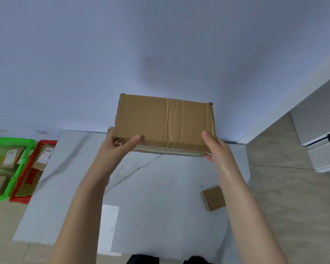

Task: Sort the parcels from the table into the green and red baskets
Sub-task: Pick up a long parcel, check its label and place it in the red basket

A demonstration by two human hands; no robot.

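Left grip (120,146): I grasp the left end of the large parcel (164,122), with my thumb on its top face.
Right grip (216,149): I grasp the right end, thumb on top and fingers under.
Place of parcel: lifted over the far edge of the worktop (160,187).
Small parcel (213,198): lies on the worktop, near its right edge.
Green basket (13,139): left of the worktop, parcels inside.
Red basket (48,142): just beside the green one, also with parcels.

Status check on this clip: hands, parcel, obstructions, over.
Left hand and right hand both grip large parcel, held above table. Small parcel lies on table, right side. Green basket and red basket on floor at left; nothing visible in the way.
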